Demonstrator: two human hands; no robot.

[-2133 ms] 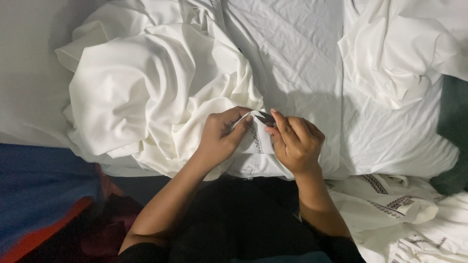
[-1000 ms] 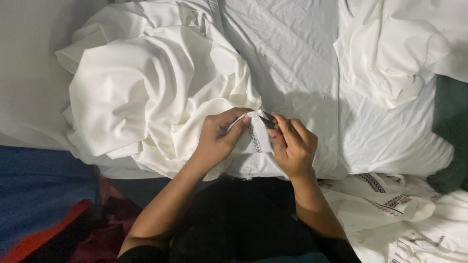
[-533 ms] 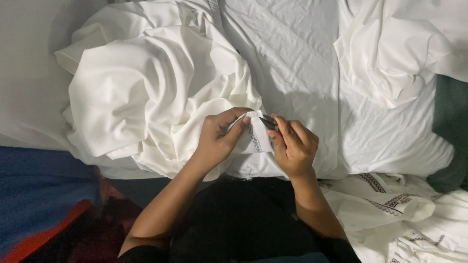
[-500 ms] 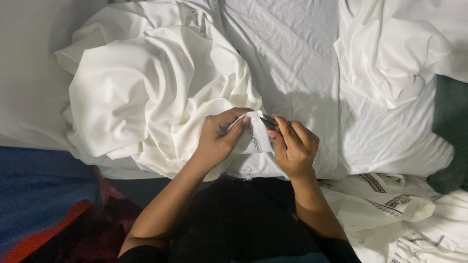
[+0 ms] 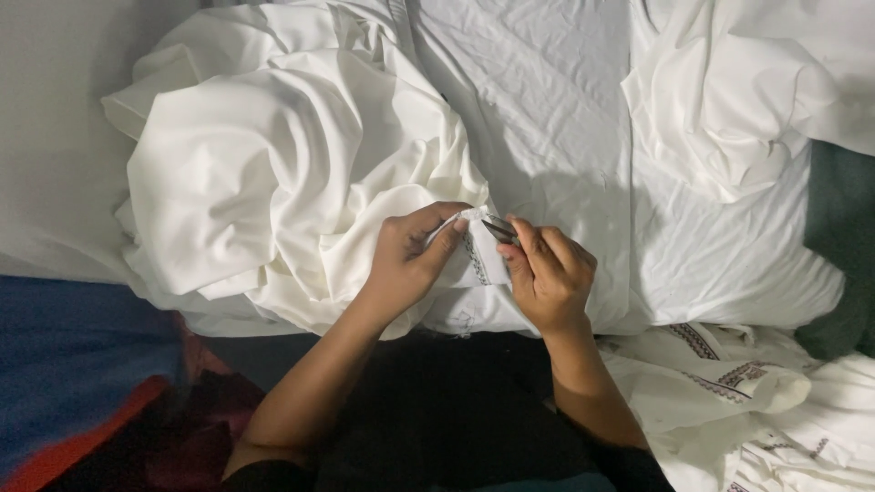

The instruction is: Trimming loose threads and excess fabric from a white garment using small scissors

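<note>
At the far left a blue cloth [image 5: 73, 355] with a red edge lies below the pale sheet [image 5: 55, 146], with open room around it. Next comes a big heap of white cloth [image 5: 273, 182], bunched in deep folds, its lower edge hanging toward the person's dark lap [image 5: 437, 419].

The left hand [image 5: 410, 260] grips a small fold of that cloth — the trimmed edge [image 5: 478, 255] with dark stitching — fingers curled tight and pinched on it. Just beside it, the right hand [image 5: 547, 278] holds a small dark metal tool [image 5: 501, 230], fingers closed around it, its tip touching the fold. The two hands sit close together at the middle, with little gap between them.

Beyond them a flat white sheet [image 5: 565, 118] stretches up, fairly smooth and free. Farther right another bundle of white cloth [image 5: 729, 109] is piled, and below it lie folded pieces with dark patterned bands [image 5: 720, 383] — near the right forearm. A dark green edge [image 5: 838, 246] shows at the far right.
</note>
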